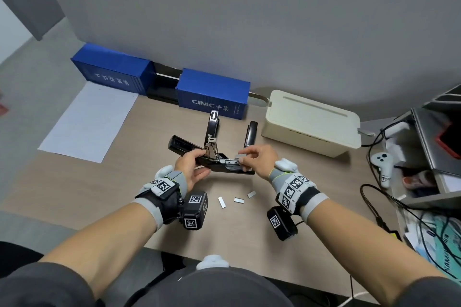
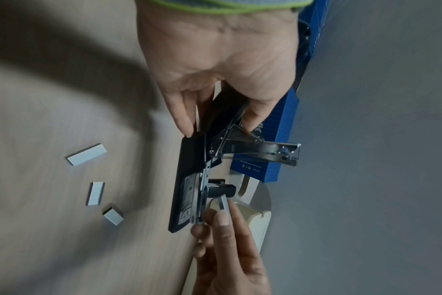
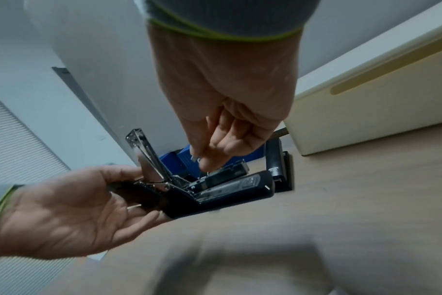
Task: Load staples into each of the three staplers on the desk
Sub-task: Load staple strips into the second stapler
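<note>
A black stapler lies open at the desk's middle, its lid raised upright and its metal channel exposed. My left hand grips its hinge end, thumb on top and fingers under. My right hand pinches a silver staple strip just above the channel's front end. A second black stapler lies shut behind my left hand. The third stapler lies shut behind my right hand. Three loose staple strips lie on the desk nearer to me.
Two blue container-shaped boxes stand along the wall, with a cream box to their right. A white sheet of paper lies at the left. A white controller, cables and a grey shelf crowd the right edge.
</note>
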